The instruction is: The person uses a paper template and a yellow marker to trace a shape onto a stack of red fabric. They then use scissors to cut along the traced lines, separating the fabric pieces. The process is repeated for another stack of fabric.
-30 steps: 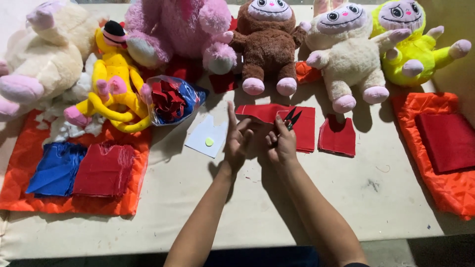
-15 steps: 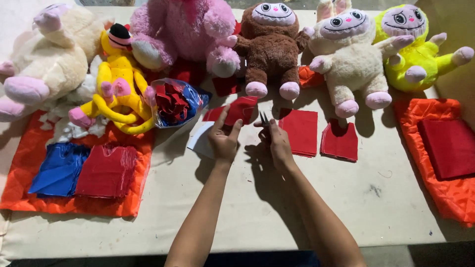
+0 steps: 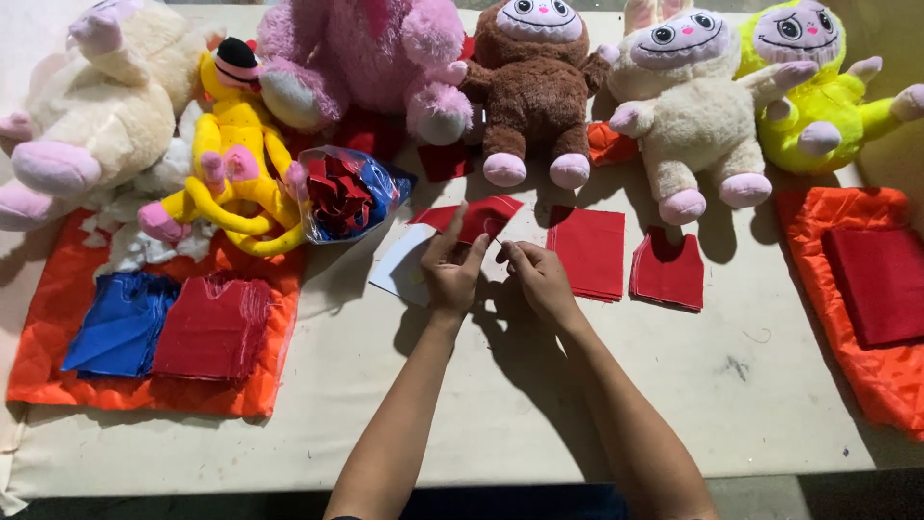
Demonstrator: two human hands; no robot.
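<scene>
Two hands met over the desk (image 3: 539, 404): your left hand (image 3: 450, 274) had its fingers pinched on the small red fabric piece (image 3: 478, 217), raising it off the surface so its edge faced you. Your right hand (image 3: 539, 279) sat just beside it with fingers curled loosely, and I could not tell whether they gripped anything. Flat red fabric stacks (image 3: 589, 252) lay near, below the brown plush toy (image 3: 535, 91), within easy reach.
</scene>
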